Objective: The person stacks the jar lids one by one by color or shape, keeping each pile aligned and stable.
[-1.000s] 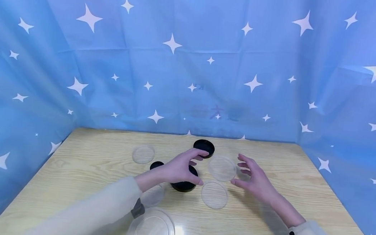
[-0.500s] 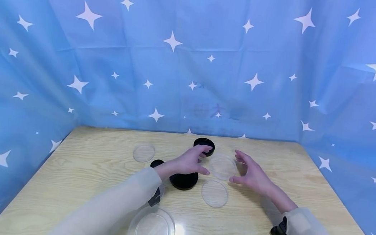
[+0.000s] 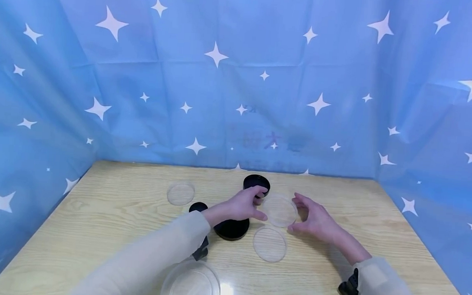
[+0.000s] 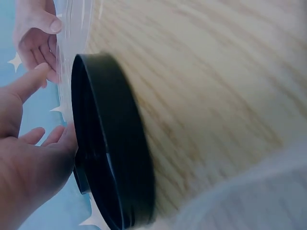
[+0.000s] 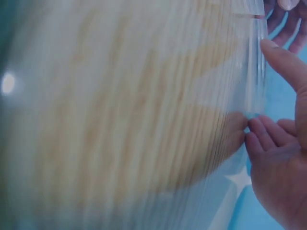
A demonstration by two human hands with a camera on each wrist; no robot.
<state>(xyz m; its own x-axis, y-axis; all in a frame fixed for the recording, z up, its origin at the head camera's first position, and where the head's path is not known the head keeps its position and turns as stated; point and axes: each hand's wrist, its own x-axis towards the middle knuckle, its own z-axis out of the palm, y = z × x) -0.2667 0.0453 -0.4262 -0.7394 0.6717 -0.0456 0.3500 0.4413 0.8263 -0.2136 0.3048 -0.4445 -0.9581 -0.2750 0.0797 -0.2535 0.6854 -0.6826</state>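
Bright, even light in the head view; both wrist views soft and blurred.

Head view: sharp at centre; a white glare patch on the pale wooden table (image 3: 94, 211) at lower centre, beside the large clear round plastic lid (image 3: 190, 285); faint soft shadows under the forearms; the blue star-printed cloth backdrop (image 3: 240, 75) bows towards the frame edges; left wrist view: the black round plastic lid (image 4: 115, 158) fairly crisp at centre, lower right corner smeared pale; right wrist view: heavy blur across the left and centre, one small bright spot at the left edge.
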